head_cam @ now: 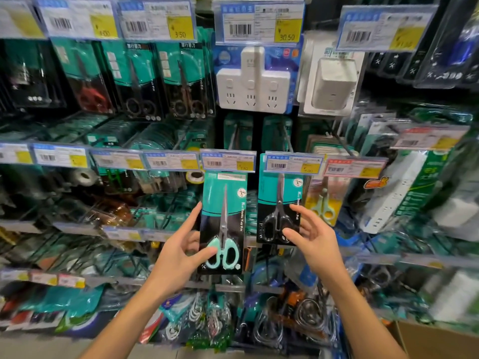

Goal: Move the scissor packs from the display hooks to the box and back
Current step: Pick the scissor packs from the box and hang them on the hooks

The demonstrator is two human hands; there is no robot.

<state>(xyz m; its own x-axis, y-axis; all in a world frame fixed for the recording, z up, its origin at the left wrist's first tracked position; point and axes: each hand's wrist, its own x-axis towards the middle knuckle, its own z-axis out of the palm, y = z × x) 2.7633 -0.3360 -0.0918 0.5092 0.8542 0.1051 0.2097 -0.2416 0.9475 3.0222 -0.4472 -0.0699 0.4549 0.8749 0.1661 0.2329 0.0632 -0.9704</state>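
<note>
Store display rack (pixel 228 286) crowded with hanging packs and price tags; cardboard box (pixel 438 340) at lower right corner. Mint-handled scissor pack (pixel 223 224) is pinched by left hand (pixel 178 257) below its hook. Right hand (pixel 315 238), fingers spread, is held at black-handled scissor pack (pixel 278 208).

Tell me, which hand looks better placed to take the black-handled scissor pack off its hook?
The right hand, probably. Its open fingers already reach the lower right edge of the black-handled scissor pack, while the left hand is busy gripping the mint-handled scissor pack beside it.
</note>
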